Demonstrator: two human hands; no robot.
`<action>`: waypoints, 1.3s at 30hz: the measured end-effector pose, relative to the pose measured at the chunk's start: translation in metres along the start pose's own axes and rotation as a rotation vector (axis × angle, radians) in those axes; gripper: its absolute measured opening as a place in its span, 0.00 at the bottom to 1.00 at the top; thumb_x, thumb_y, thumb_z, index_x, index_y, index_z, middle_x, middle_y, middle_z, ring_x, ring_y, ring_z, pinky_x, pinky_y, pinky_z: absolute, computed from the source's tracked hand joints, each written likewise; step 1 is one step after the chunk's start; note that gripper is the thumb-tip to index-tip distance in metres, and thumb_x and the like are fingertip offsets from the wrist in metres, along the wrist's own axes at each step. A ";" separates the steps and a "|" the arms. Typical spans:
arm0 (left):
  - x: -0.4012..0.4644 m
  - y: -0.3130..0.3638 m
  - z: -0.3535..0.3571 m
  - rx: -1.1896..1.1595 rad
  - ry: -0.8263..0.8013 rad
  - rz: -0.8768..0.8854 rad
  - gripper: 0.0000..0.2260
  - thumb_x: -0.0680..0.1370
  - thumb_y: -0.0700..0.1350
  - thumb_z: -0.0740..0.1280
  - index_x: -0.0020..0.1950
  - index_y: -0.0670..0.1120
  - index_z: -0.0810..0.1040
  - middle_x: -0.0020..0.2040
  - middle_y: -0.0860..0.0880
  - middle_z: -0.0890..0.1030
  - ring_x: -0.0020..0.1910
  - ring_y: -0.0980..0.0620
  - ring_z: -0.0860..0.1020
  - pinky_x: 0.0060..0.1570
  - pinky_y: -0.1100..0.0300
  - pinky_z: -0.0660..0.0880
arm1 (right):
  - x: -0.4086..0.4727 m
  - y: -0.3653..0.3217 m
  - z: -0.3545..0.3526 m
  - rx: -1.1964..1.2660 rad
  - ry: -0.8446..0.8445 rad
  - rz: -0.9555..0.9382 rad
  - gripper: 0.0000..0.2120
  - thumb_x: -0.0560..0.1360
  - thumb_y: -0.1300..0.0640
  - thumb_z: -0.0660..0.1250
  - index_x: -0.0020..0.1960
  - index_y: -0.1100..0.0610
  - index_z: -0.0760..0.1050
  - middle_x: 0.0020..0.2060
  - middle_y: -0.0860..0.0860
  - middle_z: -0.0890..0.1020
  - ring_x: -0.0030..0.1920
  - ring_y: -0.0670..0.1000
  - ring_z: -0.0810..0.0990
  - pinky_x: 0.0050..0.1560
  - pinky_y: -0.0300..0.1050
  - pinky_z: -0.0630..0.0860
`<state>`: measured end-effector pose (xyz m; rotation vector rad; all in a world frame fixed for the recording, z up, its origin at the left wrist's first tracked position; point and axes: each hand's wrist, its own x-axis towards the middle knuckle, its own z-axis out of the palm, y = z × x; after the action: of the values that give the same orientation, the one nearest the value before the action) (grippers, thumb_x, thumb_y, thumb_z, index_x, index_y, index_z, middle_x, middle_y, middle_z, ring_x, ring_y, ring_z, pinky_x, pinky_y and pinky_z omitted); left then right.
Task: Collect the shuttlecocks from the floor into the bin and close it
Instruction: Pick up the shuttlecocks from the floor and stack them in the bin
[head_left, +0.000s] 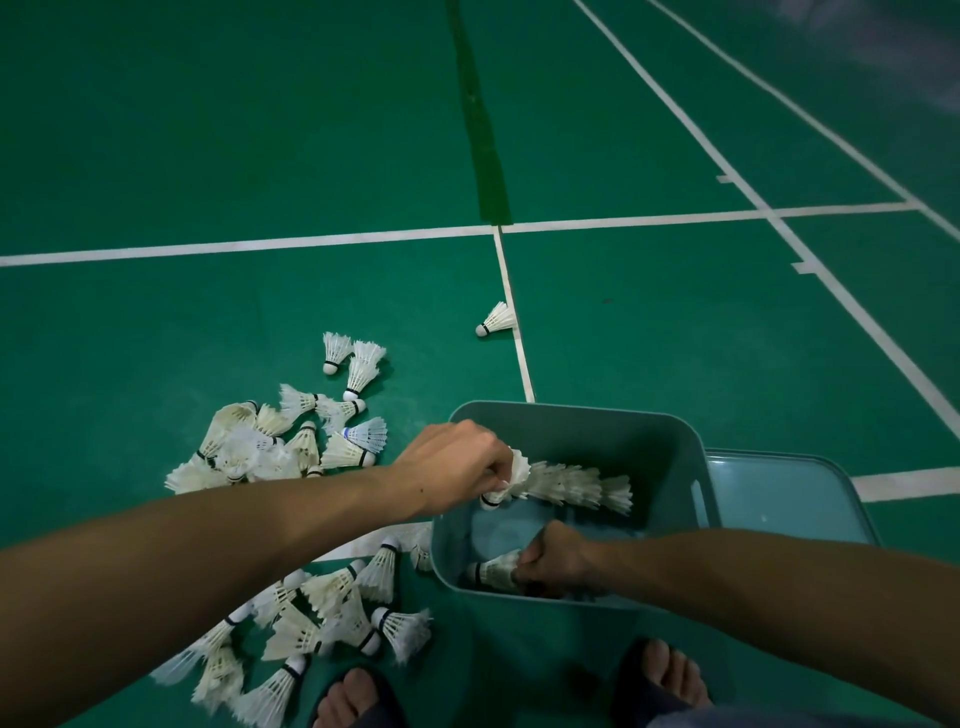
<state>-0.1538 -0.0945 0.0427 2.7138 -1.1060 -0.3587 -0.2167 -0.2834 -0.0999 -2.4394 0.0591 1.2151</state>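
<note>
Green court floor (208, 130), white lines; teal bin (571, 421) open. Left hand (457, 467) pinches stacked white shuttlecocks (566, 483), right hand (553, 558) grips another shuttlecock (493, 569).

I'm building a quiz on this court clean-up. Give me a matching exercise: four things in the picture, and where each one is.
Things:
1. left hand
2. right hand
3. lid
4. lone shuttlecock

Places:
A. flat on the floor, right of the bin
B. low inside the bin, gripping a shuttlecock
C. beside a white court line
D. at the bin's left rim, holding a nested row of shuttlecocks

Pairs: 1-D, 2-B, 3-A, 4-C
</note>
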 end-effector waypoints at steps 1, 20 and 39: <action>0.000 -0.001 0.001 0.001 -0.014 -0.003 0.03 0.80 0.48 0.73 0.52 0.51 0.85 0.51 0.55 0.85 0.48 0.53 0.82 0.42 0.55 0.78 | -0.001 0.003 -0.002 0.000 -0.018 -0.019 0.14 0.78 0.53 0.71 0.59 0.60 0.84 0.51 0.54 0.87 0.34 0.42 0.75 0.39 0.36 0.79; 0.031 0.030 0.034 -0.090 -0.153 0.052 0.06 0.80 0.44 0.73 0.55 0.48 0.80 0.56 0.48 0.80 0.53 0.47 0.80 0.53 0.50 0.78 | -0.071 0.029 -0.046 -0.484 0.609 -0.406 0.11 0.79 0.44 0.65 0.52 0.50 0.76 0.51 0.51 0.80 0.52 0.55 0.74 0.51 0.53 0.76; 0.019 0.028 0.096 0.000 -0.646 -0.124 0.12 0.85 0.46 0.62 0.55 0.40 0.82 0.56 0.40 0.85 0.53 0.41 0.83 0.56 0.49 0.79 | -0.010 0.038 0.007 0.061 0.081 -0.105 0.07 0.78 0.61 0.70 0.52 0.60 0.87 0.32 0.40 0.78 0.43 0.45 0.78 0.46 0.35 0.71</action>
<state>-0.1873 -0.1359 -0.0439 2.7353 -1.0524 -1.3200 -0.2363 -0.3165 -0.1093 -2.4058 -0.0090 1.0540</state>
